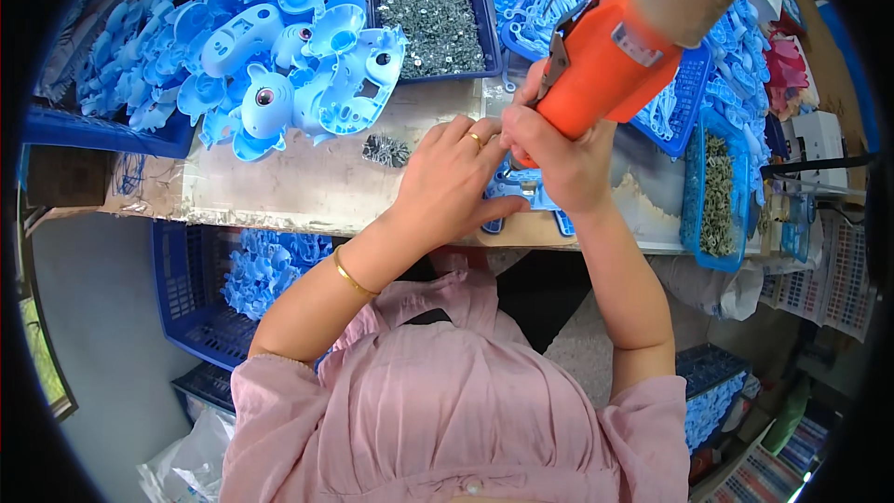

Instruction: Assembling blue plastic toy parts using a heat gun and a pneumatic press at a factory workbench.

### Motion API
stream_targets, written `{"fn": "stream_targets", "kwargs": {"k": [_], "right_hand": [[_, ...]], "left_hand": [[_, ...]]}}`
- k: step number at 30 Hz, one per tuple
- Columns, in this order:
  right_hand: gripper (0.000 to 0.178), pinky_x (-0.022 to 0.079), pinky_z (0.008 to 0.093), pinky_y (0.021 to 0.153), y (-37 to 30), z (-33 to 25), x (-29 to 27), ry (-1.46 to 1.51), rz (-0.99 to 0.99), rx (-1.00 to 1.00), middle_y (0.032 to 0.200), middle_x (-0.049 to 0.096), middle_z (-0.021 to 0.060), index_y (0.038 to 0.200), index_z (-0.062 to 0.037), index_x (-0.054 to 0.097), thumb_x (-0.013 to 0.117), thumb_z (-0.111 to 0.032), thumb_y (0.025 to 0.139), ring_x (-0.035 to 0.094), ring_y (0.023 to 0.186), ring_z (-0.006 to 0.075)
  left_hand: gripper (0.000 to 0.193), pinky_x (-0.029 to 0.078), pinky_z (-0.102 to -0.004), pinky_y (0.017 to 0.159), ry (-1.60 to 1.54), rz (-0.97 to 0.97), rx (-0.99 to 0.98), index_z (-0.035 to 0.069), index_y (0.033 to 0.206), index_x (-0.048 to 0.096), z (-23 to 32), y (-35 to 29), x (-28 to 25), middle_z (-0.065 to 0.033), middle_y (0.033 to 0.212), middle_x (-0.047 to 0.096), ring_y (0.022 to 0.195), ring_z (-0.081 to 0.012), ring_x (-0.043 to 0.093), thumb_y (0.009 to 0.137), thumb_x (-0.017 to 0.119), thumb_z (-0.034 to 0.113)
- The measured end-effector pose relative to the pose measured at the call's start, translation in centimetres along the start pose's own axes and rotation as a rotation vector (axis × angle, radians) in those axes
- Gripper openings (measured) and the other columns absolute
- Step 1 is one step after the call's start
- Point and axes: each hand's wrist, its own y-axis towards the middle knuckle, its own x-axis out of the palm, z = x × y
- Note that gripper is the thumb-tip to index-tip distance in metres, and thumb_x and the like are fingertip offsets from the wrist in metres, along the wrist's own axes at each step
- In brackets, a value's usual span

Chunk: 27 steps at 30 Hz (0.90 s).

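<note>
My right hand (568, 154) is wrapped round an orange power screwdriver (605, 65), which slants down from the upper right. The tool's tip is hidden behind my fingers. Beneath both hands lies a blue plastic part (531, 188) near the table's front edge, mostly covered. My left hand (445, 172), with a ring and a bracelet, holds this part from the left, its thumb along the near side. A small heap of screws (386, 150) sits on the table left of my left hand. Farther left rest blue toy body pieces (265, 102) with eyes.
A dark blue tray (434, 74) of small metal pieces stands behind my hands. To the right is a light blue basket (694, 210) of screws. Blue plastic parts (121, 74) pile up at the back left. Below the table's left side is a blue crate (191, 289).
</note>
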Motion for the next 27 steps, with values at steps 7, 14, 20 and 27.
{"fn": "stream_targets", "kwargs": {"k": [7,14,20,27], "right_hand": [[0.013,0.042,0.0229,0.048,0.0,0.5,0.1,-0.025,0.025,-0.023,0.073,0.057,0.0032,0.091,-0.0019,0.053,0.064,0.0,0.085,0.053,0.056,0.0078],[0.024,0.046,0.0219,0.06,2.8,-2.8,0.8,-0.064,-0.133,-0.121,0.081,0.06,0.0019,0.108,0.0014,0.058,0.071,-0.006,0.089,0.059,0.07,0.0061],[0.029,0.053,0.0246,0.074,2.7,-7.2,0.9,-0.633,-0.013,-0.456,0.1,0.07,0.0064,0.121,0.0012,0.061,0.067,-0.013,0.096,0.068,0.085,0.0123],[0.041,0.053,0.0277,0.085,10.7,-15.6,-3.4,-0.841,0.364,-0.751,0.107,0.07,0.008,0.131,0.0001,0.057,0.066,-0.021,0.097,0.067,0.095,0.0144]], "left_hand": [[0.066,0.048,-0.0372,0.083,-0.015,0.002,-0.016,0.003,0.11,0.064,-0.1,0.1,0.2,-0.0061,0.107,0.059,0.097,-0.0248,0.057,0.065,0.084,0.047],[0.06,0.048,-0.041,0.083,-0.064,0.104,-0.013,0.004,0.106,0.064,0.4,0.3,-0.8,-0.0091,0.104,0.061,0.096,-0.0287,0.058,0.069,0.083,0.047],[0.039,0.049,-0.0415,0.073,-0.079,0.107,-0.058,0.005,0.096,0.062,-0.1,-0.9,-1.9,-0.01,0.091,0.062,0.084,-0.0314,0.059,0.078,0.081,0.034],[0.031,0.052,-0.0402,0.082,-0.21,0.042,0.094,0.007,0.099,0.066,2.0,-0.4,-0.8,-0.0082,0.103,0.067,0.093,-0.0294,0.062,0.077,0.081,0.022]]}}
